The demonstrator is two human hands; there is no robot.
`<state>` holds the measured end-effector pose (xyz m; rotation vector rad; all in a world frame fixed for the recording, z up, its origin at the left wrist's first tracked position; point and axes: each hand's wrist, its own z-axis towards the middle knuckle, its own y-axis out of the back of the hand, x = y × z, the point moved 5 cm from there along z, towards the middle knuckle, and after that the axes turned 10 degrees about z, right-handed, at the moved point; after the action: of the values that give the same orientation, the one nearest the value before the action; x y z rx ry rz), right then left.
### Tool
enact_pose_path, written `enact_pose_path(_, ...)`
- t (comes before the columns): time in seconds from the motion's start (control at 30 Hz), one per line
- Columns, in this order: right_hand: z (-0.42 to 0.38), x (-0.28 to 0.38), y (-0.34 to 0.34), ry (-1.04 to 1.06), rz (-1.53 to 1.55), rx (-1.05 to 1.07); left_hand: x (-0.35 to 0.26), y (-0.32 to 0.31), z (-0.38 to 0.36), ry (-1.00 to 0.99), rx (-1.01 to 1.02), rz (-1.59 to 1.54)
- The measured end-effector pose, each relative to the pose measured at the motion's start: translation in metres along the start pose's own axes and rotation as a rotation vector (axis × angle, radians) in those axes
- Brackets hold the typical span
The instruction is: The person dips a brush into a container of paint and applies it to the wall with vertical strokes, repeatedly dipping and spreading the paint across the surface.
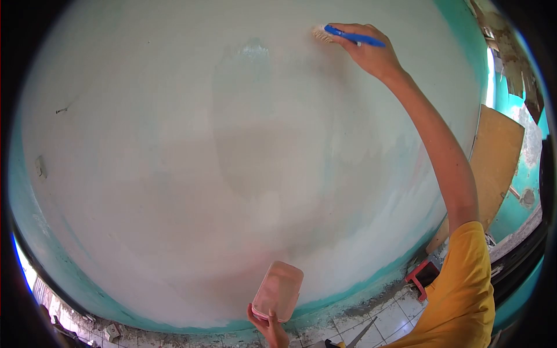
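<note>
Raised at the upper right, my right hand (374,57) grips a brush with a blue handle (362,39). Its pale bristles (322,35) are against or very near the whitish wall (174,104). Low in the view, my left hand (270,329) holds a pink rectangular container (279,290) by its lower end. The container is tilted, and what it holds is hard to make out. A damp-looking patch (252,58) shows on the wall left of the brush.
A brown board (499,156) leans at the right. Below it, a red-framed object (420,278) stands on the tiled floor (389,319). A switch box (40,166) is on the wall at the left. Debris lies along the wall's foot.
</note>
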<state>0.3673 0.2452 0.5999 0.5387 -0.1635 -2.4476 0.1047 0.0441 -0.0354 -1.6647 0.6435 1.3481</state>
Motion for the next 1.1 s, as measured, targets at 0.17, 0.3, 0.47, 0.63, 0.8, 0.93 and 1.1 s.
enact_pose_path(0.17,-0.113,0.050,-0.048,0.031,0.121,0.409,-0.009,0.002,-0.005,-0.016,-0.022,-0.011)
enact_pose_path(0.3,-0.173,0.095,-0.049,-0.028,0.293,0.755,-0.008,0.003,-0.003,-0.024,-0.013,-0.010)
enact_pose_path(0.47,-0.070,0.033,-0.042,-0.170,0.205,0.513,-0.014,0.000,-0.005,-0.021,0.028,-0.036)
enact_pose_path(0.63,0.026,0.009,-0.004,-0.159,-0.027,-0.080,0.002,-0.001,0.001,-0.024,0.016,0.016)
enact_pose_path(0.8,-0.072,0.061,-0.050,-0.033,0.141,0.469,-0.010,0.004,0.000,-0.047,0.005,0.049)
enact_pose_path(0.93,-0.115,0.089,-0.059,-0.107,0.344,0.813,-0.007,0.009,0.004,-0.051,0.004,-0.027)
enact_pose_path(1.1,-0.002,0.044,-0.029,-0.118,0.122,0.277,0.014,0.013,0.012,-0.016,-0.023,-0.034)
